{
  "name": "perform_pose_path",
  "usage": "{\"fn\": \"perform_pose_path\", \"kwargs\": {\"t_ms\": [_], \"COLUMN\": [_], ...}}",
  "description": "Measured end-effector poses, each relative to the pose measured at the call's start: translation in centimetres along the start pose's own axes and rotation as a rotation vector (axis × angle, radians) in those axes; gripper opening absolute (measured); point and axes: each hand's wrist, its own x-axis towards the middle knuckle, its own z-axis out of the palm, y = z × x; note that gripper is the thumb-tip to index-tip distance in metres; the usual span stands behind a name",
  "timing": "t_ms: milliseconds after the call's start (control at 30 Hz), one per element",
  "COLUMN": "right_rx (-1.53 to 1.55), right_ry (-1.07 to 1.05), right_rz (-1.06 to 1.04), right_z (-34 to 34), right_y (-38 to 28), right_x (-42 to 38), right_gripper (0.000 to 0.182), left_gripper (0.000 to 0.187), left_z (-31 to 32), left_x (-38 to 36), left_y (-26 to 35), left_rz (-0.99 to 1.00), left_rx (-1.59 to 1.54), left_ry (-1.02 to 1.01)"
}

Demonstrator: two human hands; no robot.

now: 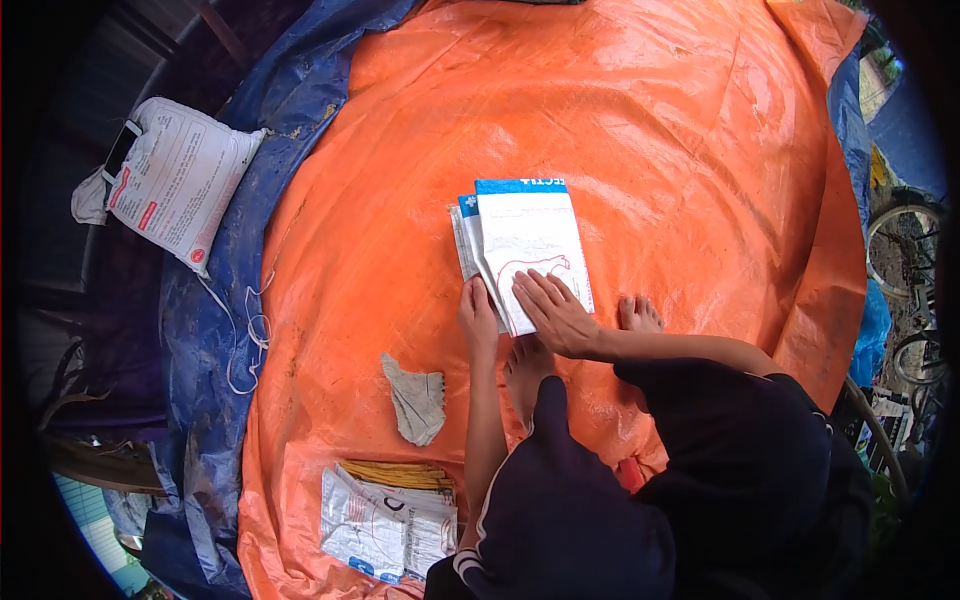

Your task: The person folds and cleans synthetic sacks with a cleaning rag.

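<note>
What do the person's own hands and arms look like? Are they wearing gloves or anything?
No gloves! The left hand and the right hand are both bare, and I can't see any rings, watch or bracelets. The forearms are bare too. Near the elbows there is dark cloth with thin white stripes, which may be short sleeves, but I can't tell for sure.

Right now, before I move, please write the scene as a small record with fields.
left hand: at near left edge of the white sacks
right hand: laid flat on top sack, fingers over the red drawing
white sacks: folded, overlapping, blue band at far end
beside left forearm: grey cloth; lower down, more folded sacks
ground cover: orange sheet
far left: filled sack, by the blue sheet
</note>
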Motion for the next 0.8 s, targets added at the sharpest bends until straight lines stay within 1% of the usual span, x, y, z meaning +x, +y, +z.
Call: {"fn": "perform_pose_path", "kwargs": {"t_ms": [67, 100, 233, 333, 367, 467, 567, 667, 800], "right_rx": [-0.034, -0.067, -0.159, -0.142, -0.126, -0.097, -0.073, -0.063, -0.045], "right_ry": [-0.039, -0.056, -0.100, -0.134, -0.145, -0.183, -0.202, -0.218, -0.220], "right_rz": [-0.012, -0.025, -0.084, -0.112, -0.116, -0.130, -0.138, -0.146, -0.161], "right_z": [0.8, 1.1, 2.6, 3.4, 3.6, 3.7, 3.3, 3.6, 3.3], "right_y": [-0.4, -0.6, -0.7, -0.3, -0.1, 0.1, 0.0, 0.2, 0.0], "right_x": [0.4, 0.6, 0.7, 0.4, 0.3, 0.1, -0.1, -0.3, -0.4], "right_gripper": [0.064, 0.063, 0.065, 0.065, 0.065, 0.065, 0.063, 0.062, 0.062], "left_gripper": [0.042, 0.049, 0.053, 0.049, 0.044, 0.038, 0.033, 0.031, 0.031], "left_z": [-0.5, -0.5, 0.2, 0.4, 0.4, 0.2, -0.4, -0.9, -0.4], "left_x": [1.2, 1.8, 2.0, 2.2, 2.1, 2.5, 2.6, 3.2, 2.8], "left_y": [-0.1, 0.2, 0.5, 0.1, 0.0, -1.3, -1.5, -3.4, -1.8], "left_rz": [-0.040, -0.067, -0.098, -0.047, -0.025, 0.040, 0.035, 0.043, -0.034], "left_rx": [-0.032, 0.098, 0.396, 0.474, 0.468, 0.524, 0.516, 0.479, 0.484], "left_ry": [-0.040, -0.071, -0.091, -0.061, -0.050, -0.053, -0.117, -0.114, -0.088]}}
